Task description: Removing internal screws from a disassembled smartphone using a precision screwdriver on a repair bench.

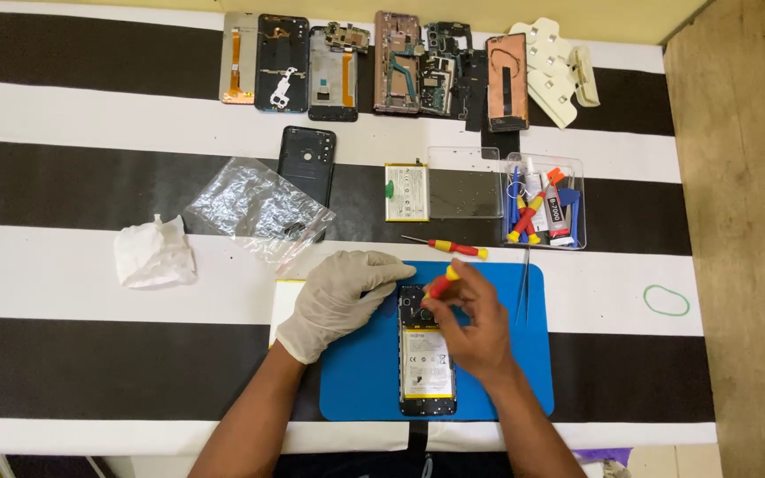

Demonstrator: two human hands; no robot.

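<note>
An opened phone (426,372) with its white and yellow battery showing lies on a blue mat (356,372). My left hand (340,296), in a white glove, rests on the mat at the phone's upper left corner and touches it. My bare right hand (471,327) pinches a small red and yellow screwdriver (442,283) held over the phone's top end. Its tip is hidden behind my fingers.
A second screwdriver (447,247) and tweezers (524,283) lie by the mat. Behind are a loose battery (406,191), a clear lid (464,183), a tool tray (543,203), a black back cover (305,161), a plastic bag (254,208), crumpled tissue (154,254), several dismantled phones (374,64) and a green rubber band (666,300).
</note>
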